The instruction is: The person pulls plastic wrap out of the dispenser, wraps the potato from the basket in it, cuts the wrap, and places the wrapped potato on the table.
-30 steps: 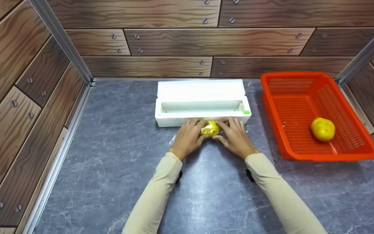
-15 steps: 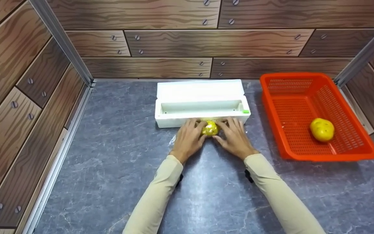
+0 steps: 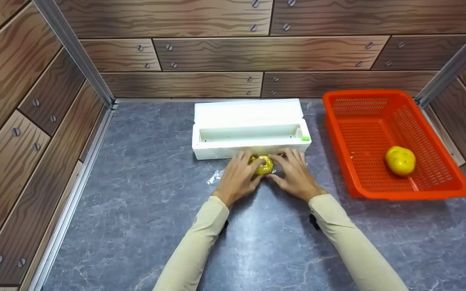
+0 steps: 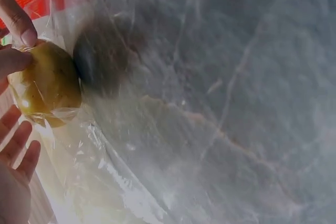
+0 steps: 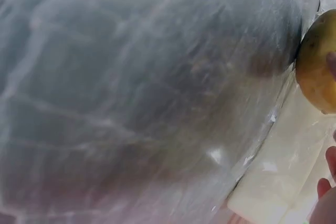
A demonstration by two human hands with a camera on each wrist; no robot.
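Observation:
A yellow potato [image 3: 266,165] under shiny clear plastic film [image 3: 216,176] sits on the table just in front of a long white box [image 3: 237,152]. My left hand [image 3: 237,176] grips the potato from the left, with a finger over its top. From the right, my right hand [image 3: 295,173] holds it with curved index finger and thumb. In the left wrist view, the film [image 4: 121,177] spreads over the table beside the potato [image 4: 50,85]. Only part of the potato [image 5: 317,61] shows at the right wrist view's edge, next to the film.
The white box has its lid [image 3: 249,112] tilted back, a long hollow inside and a small green piece [image 3: 305,138] at its right end. To the right stands a red plastic basket [image 3: 340,157] holding another yellow potato [image 3: 401,161]. Wood-patterned walls [image 3: 208,85] surround the table.
The potato has shifted slightly towards me, away from the white box. My left finger has moved further over its top, and more crumpled film shows left of my left hand.

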